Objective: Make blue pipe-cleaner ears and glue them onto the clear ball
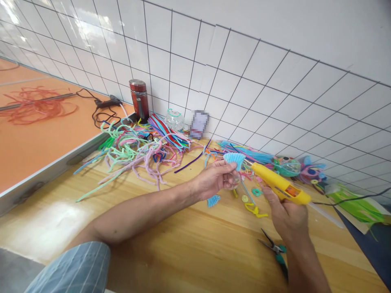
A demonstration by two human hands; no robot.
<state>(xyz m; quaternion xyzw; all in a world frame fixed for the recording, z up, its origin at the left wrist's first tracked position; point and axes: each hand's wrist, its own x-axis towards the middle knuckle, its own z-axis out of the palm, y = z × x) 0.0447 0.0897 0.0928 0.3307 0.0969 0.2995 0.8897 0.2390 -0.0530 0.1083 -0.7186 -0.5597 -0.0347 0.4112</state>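
My left hand (218, 179) pinches a light blue fan (233, 159) of pipe cleaner above the table (189, 244). My right hand (285, 215) grips the glue gun (279, 185), whose long axis runs up-left, nozzle just beside the fan's right edge.

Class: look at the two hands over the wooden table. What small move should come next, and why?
Probably squeeze the trigger. The right hand points the yellow glue gun so its nozzle meets the light blue folded pipe-cleaner fan, which the left hand pinches against a clear ball.
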